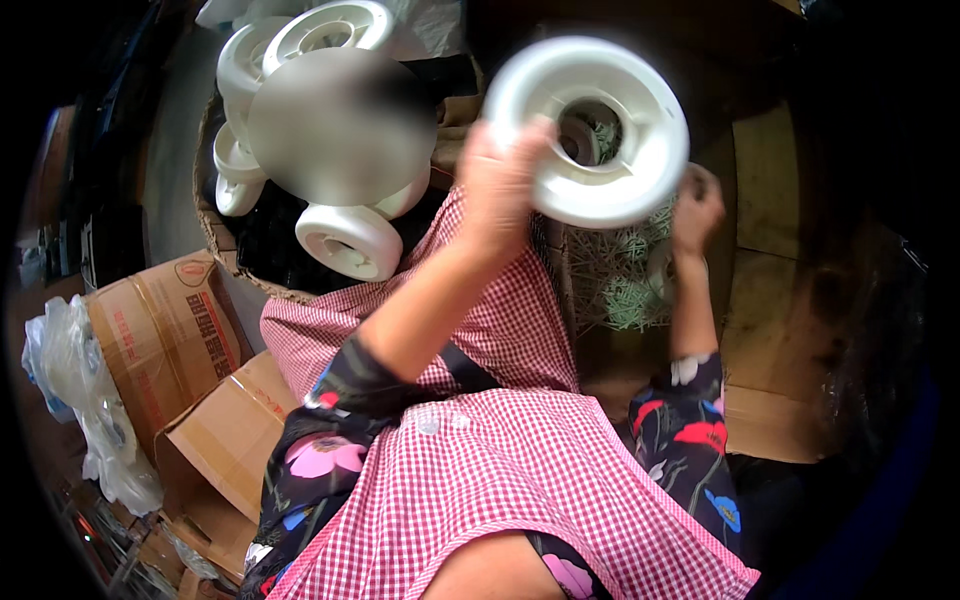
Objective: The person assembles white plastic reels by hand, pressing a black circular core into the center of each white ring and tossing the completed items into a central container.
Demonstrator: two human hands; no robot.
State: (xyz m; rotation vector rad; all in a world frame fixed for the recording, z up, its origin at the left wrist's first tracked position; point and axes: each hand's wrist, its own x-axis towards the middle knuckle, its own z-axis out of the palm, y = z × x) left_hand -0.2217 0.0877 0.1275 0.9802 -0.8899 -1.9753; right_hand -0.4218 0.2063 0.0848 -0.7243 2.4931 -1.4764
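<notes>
Gripping the white ring (645, 105) with the left hand (497, 185), held out ahead of the checked apron (510, 460) and right of its middle. Closed on the left side of the rim, with fingers smeared by motion and partly lost behind it. Round, equally wide every way across the face; turned with broad face and central hole toward the viewpoint, slightly tilted.

Raised ahead of the apron's right side: the right hand (698, 212), fingers curled and blurred; cannot tell how far open, nor if holding anything. Lying below, also ahead-right of the apron: pale green lattice pieces (630, 285), partly covered from sight.

Heaped ahead-left of the apron in an open container (262, 286): more white rings (350, 243), largely hidden by a blurred grey oval (340, 125).

Left of the apron: an upper carton (165, 325) bearing reddish-brown printed characters and an emblem, bent by the lens, and a lower carton (235, 430) with faint red print. Farther left of the apron: clear plastic bags (85, 390). Right of the apron: brown cardboard (775, 300), fading into darkness.
</notes>
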